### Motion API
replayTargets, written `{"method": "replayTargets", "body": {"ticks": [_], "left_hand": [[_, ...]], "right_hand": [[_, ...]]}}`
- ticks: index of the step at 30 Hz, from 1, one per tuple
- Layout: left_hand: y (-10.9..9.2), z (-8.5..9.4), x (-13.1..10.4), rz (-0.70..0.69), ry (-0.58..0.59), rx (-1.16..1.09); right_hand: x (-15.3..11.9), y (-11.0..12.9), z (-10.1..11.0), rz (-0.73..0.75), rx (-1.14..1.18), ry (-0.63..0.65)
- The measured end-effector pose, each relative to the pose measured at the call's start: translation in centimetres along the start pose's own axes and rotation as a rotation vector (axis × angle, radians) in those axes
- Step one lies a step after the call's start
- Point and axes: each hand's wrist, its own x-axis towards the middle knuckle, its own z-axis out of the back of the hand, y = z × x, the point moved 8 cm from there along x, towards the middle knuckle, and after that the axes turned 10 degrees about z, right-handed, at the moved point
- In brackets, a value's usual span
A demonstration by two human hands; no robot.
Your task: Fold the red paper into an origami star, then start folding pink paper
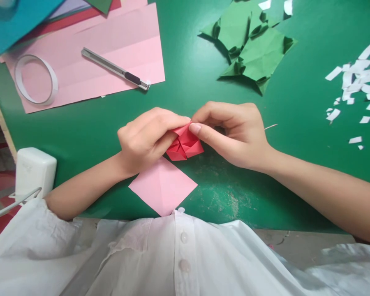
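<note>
A small red folded paper (pixel 185 148) with several flaps meeting near its middle is held just above the green table. My left hand (pixel 148 137) is closed on its left side, thumb and fingers along the upper left edge. On the upper right corner, my right hand (pixel 231 133) pinches a flap between thumb and forefinger. The two hands' fingertips nearly meet at the paper's top. Below my left hand lies a pink paper square (pixel 165 189), turned cornerwise with a crease down its middle; its top corner is partly hidden.
On pink sheets (pixel 111 61) at upper left lie a tape roll (pixel 54 82) and a box cutter (pixel 114 68). Green folded papers (pixel 262 53) sit at the top. White paper scraps (pixel 360 78) are scattered right. A white plug adapter (pixel 35 170) stands by the left edge.
</note>
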Motion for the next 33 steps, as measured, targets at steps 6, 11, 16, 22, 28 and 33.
{"method": "replayTargets", "body": {"ticks": [6, 11, 16, 22, 28, 33], "left_hand": [[-0.7, -0.2, -0.3, -0.145, -0.043, 0.070], [-0.9, -0.1, -0.2, -0.129, -0.049, 0.130], [-1.3, 0.0, -0.2, -0.133, -0.021, 0.126], [0.5, -1.1, -0.2, 0.072, 0.149, -0.051], [-0.1, -0.7, -0.2, 0.033, 0.154, -0.014], [0.5, -0.3, 0.6, 0.126, 0.195, -0.141]], "right_hand": [[-0.1, 0.2, 0.1, 0.031, -0.050, -0.004], [-0.1, 0.3, 0.0, 0.041, -0.040, 0.024], [-0.1, 0.4, 0.0, 0.047, -0.091, 0.036], [-0.2, 0.3, 0.0, 0.045, -0.105, 0.020], [-0.4, 0.3, 0.1, 0.037, -0.096, -0.011], [-0.4, 0.3, 0.2, 0.073, -0.107, 0.001]]}}
